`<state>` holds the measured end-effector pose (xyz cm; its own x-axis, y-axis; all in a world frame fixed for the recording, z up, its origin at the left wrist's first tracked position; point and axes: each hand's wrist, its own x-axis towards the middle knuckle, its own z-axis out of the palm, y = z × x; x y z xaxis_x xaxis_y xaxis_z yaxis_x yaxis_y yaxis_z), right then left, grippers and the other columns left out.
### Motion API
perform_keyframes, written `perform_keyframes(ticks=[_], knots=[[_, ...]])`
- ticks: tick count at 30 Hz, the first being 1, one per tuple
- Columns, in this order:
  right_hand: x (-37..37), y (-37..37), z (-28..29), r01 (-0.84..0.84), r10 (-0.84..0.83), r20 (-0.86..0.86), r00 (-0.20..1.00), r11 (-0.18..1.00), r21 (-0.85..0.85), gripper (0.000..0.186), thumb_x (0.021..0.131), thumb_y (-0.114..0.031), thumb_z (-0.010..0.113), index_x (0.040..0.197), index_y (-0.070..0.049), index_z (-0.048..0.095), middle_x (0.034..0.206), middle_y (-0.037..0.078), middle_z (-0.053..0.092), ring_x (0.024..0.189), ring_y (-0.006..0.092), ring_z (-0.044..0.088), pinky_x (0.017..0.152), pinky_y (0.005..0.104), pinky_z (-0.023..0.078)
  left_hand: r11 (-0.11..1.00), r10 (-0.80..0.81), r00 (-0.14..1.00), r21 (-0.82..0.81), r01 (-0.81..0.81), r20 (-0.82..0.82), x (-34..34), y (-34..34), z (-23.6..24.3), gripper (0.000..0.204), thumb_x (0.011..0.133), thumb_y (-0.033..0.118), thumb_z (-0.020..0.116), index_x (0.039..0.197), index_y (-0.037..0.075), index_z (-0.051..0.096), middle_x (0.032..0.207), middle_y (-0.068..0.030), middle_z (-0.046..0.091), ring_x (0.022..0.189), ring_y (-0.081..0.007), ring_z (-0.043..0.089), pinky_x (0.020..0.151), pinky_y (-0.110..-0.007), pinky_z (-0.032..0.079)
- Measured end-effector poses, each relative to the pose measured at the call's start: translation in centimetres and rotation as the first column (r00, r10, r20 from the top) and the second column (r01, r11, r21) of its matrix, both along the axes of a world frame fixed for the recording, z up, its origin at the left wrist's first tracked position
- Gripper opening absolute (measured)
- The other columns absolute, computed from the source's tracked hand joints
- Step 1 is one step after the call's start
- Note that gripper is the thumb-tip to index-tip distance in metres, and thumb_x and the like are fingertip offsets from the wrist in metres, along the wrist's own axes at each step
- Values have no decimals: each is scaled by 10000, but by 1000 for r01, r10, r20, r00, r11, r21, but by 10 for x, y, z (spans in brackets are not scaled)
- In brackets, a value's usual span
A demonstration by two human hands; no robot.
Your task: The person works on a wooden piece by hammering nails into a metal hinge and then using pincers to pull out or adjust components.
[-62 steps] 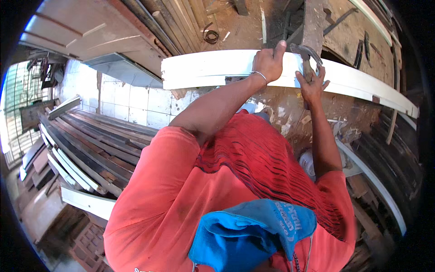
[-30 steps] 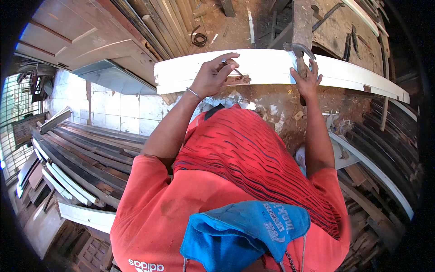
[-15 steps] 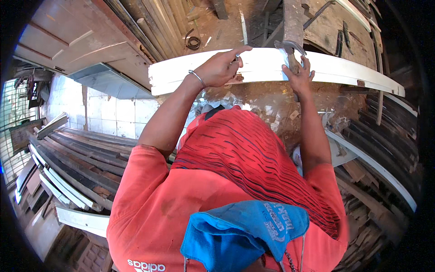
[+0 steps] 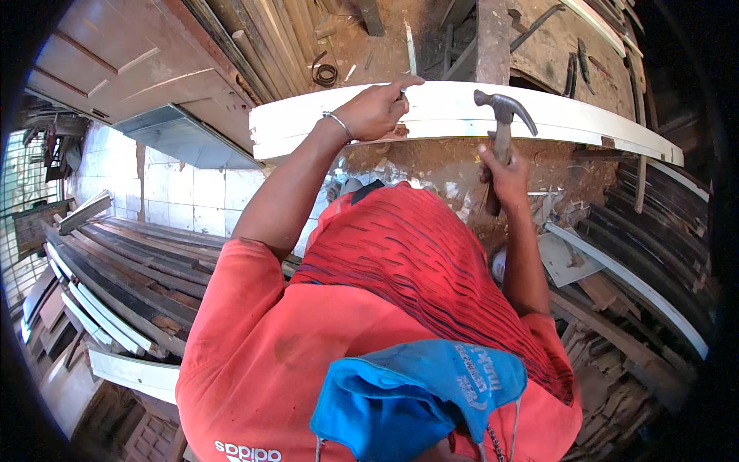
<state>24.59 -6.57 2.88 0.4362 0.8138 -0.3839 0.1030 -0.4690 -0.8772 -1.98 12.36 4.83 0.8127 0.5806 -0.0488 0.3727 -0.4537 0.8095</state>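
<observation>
A: Entry, far left of view. What was recorded there?

B: A stack of dark wooden boards (image 4: 131, 269) was noted along the left, with pale painted strips (image 4: 92, 319) at its lower edge. A tiled floor (image 4: 165, 181) was seen beyond it, and a brown panelled door (image 4: 115, 54) was lying above that.

A: And the work piece?

B: A long white painted board (image 4: 570, 115) was observed across the upper middle, its line bent by the lens. It was resting over a rust-brown, flaking surface (image 4: 431, 165).

A: Left hand?

B: The left hand (image 4: 373, 112) was placed on the top edge of the white board, left of its middle. The fingers (image 4: 402, 83) were pinched together against the wood. Something small was held between them; whether it was a nail could not be told. A metal bangle (image 4: 337, 123) was seen at the wrist.

A: Right hand?

B: The right hand (image 4: 504, 173) was clenched around the handle of a claw hammer (image 4: 502, 115). The steel head was raised in front of the white board, just right of the left hand.

A: Remainder?

B: A red patterned garment (image 4: 431, 269) and a blue cloth (image 4: 408, 396) were recorded in the lower centre. Curved white strips (image 4: 639, 281) and scrap timber (image 4: 616, 369) were noted at right.
</observation>
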Motion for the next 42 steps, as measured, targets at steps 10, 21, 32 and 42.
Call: perform_keyframes(ticks=[10, 21, 32, 42], knots=[[-61, -21, 116, 17, -5, -27, 1000, 890, 456, 413, 1009, -309, 610, 1295, -18, 551, 783, 37, 582, 619, 100, 534, 556, 266, 445, 998, -50, 985, -32, 56, 162, 5, 7, -30, 269, 976, 256, 651, 1103, 33, 731, 1038, -152, 735, 934, -234, 708, 860, -354, 545], [-73, -6, 159, -185, 194, -39, 980, 968, 171, 470, 1025, -402, 577, 1316, -34, 547, 709, 7, 556, 549, 89, 521, 475, 270, 425, 985, -107, 943, 161, 58, 316, -8, 6, -42, 258, 971, 252, 652, 1069, 28, 734, 914, -148, 743, 760, -238, 735, 741, -342, 568], [-81, 5, 122, -317, 297, -141, 945, 935, -159, 302, 1037, -271, 554, 1217, -29, 577, 718, 28, 535, 492, 107, 491, 458, 261, 422, 994, -88, 989, 71, 79, 123, -14, 1, -30, 275, 956, 314, 645, 992, 52, 720, 771, -121, 723, 742, -290, 722, 732, -398, 551], [-64, -10, 102, 17, -1, -271, 963, 998, 58, 296, 1016, -313, 599, 1141, -45, 588, 683, 23, 555, 474, 114, 507, 429, 265, 413, 960, 232, 912, -232, -158, 339, -42, -21, -58, 233, 1019, 236, 589, 1094, 55, 715, 994, -105, 730, 851, -185, 679, 794, -314, 539]])
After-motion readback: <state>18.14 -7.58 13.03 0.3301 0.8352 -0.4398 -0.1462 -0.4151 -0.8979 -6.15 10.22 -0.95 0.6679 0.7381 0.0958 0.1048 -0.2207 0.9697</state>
